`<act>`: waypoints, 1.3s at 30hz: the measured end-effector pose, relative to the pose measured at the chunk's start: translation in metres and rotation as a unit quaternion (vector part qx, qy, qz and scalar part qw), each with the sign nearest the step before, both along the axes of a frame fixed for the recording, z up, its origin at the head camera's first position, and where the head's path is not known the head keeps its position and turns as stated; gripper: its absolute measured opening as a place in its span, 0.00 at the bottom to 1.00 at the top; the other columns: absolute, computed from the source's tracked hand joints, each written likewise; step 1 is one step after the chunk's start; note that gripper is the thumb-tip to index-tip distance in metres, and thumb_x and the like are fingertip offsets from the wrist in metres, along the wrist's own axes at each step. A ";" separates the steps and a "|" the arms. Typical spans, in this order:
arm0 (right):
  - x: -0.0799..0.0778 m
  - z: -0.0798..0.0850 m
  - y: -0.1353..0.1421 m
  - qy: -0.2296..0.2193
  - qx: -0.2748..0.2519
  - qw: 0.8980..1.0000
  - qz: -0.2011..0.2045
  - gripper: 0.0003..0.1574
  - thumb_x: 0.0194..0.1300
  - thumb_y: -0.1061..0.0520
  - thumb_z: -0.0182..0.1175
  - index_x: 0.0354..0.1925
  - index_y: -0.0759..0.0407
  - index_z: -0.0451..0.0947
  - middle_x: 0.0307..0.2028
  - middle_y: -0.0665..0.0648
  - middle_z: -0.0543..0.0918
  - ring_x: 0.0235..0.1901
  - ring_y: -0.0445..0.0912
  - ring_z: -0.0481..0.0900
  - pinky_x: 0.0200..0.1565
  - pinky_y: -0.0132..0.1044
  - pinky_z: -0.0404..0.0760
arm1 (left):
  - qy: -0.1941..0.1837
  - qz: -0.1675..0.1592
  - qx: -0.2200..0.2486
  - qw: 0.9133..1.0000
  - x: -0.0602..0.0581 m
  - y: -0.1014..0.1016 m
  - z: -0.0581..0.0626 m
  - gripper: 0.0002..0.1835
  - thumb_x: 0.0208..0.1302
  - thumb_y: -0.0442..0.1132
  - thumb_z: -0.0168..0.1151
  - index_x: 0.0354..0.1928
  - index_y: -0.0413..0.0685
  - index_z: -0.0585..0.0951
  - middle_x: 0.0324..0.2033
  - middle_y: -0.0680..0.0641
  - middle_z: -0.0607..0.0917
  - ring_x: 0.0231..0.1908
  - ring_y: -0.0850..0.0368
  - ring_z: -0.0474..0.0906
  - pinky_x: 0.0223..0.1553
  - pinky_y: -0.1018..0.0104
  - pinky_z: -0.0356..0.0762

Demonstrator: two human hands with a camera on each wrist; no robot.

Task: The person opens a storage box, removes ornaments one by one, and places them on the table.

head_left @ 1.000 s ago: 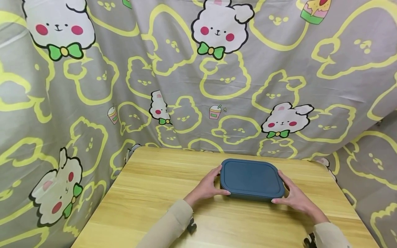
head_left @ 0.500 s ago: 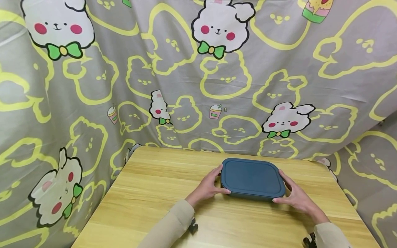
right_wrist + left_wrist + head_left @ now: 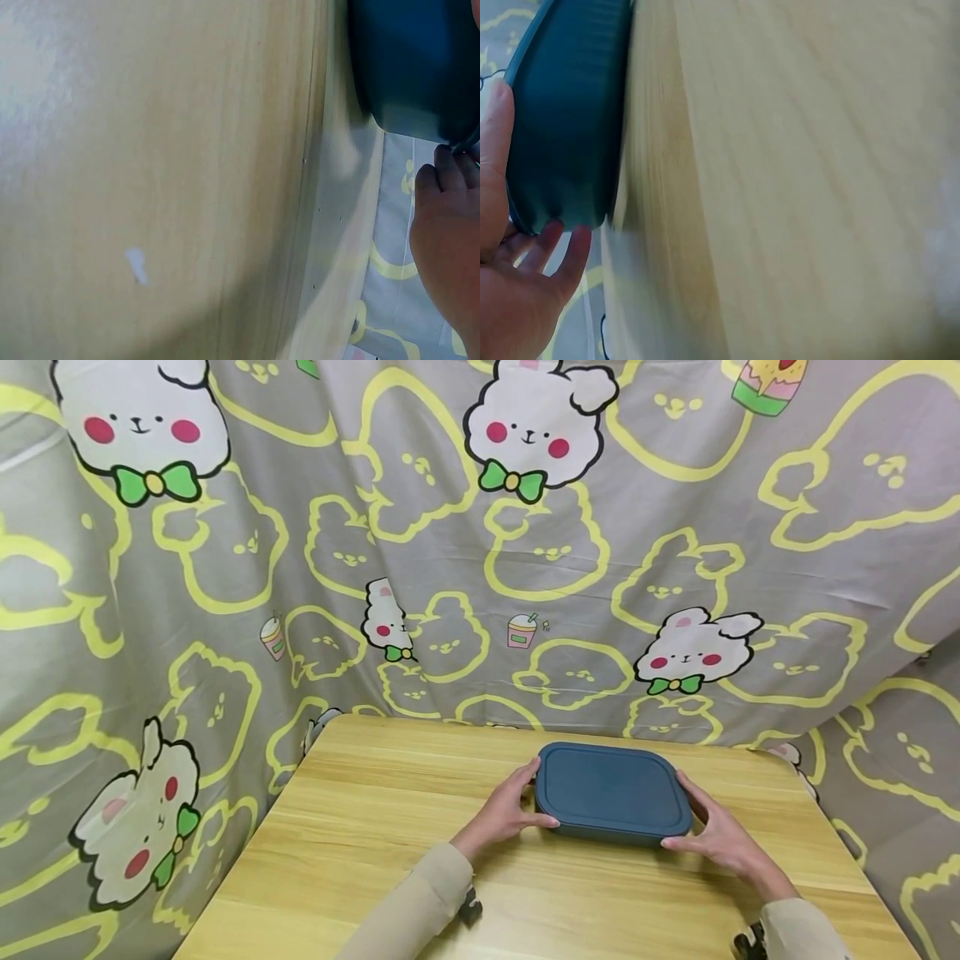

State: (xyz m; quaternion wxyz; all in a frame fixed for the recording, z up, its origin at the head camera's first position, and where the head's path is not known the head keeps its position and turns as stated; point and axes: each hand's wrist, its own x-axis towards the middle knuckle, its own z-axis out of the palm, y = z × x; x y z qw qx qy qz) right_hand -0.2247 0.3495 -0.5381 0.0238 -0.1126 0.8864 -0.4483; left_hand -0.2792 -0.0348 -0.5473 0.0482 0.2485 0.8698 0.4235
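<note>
A dark blue rectangular lidded container (image 3: 611, 789), with rounded corners and its lid on, stands flat towards the back right of the wooden table. At its left end my left hand (image 3: 498, 810) grips it, thumb on the near corner and fingers round the far side. My right hand (image 3: 716, 839) holds the right end the same way. In the left wrist view, the left hand (image 3: 517, 300) has fingertips against the container's end wall (image 3: 566, 127). Only part of the right hand (image 3: 454, 232) shows in the right wrist view, beside the container (image 3: 412, 67). The contents are hidden.
The wooden table (image 3: 360, 827) has a patterned grey curtain (image 3: 442, 560) behind it and on both sides. A small white mark (image 3: 137, 265) shows on the tabletop in the right wrist view. Dark wrist mounts sit below each cuff, such as the left mount (image 3: 470, 907).
In the head view the container and both hands have shifted very slightly to the right, along with a small camera shift. The two-handed hold looks the same throughout.
</note>
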 end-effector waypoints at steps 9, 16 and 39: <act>-0.001 0.002 0.000 0.002 0.001 1.000 0.000 0.75 0.54 0.54 0.81 0.84 0.58 0.41 0.80 0.75 0.48 0.73 0.77 0.51 0.54 0.04 0.51 | -0.048 -0.027 0.086 0.995 -0.001 0.002 -0.002 0.58 0.58 0.42 0.78 0.83 0.49 0.50 0.80 0.44 0.60 0.68 0.51 0.72 0.62 0.66 0.80; -0.003 0.000 0.000 0.000 -0.008 1.000 -0.003 0.75 0.54 0.54 0.81 0.84 0.58 0.42 0.79 0.75 0.50 0.74 0.73 0.55 0.55 0.06 0.58 | -0.076 -0.027 0.106 0.991 -0.001 0.002 -0.002 0.58 0.59 0.41 0.77 0.84 0.53 0.49 0.80 0.45 0.58 0.67 0.49 0.73 0.62 0.67 0.80; -0.011 0.001 0.006 -0.046 -0.040 0.998 0.030 0.77 0.54 0.60 0.80 0.82 0.69 0.35 0.77 0.81 0.50 0.73 0.81 0.49 0.52 0.10 0.64 | -0.087 -0.006 0.093 0.992 -0.004 0.008 -0.002 0.67 0.49 0.42 0.84 0.84 0.53 0.48 0.79 0.44 0.60 0.63 0.54 0.73 0.62 0.67 0.80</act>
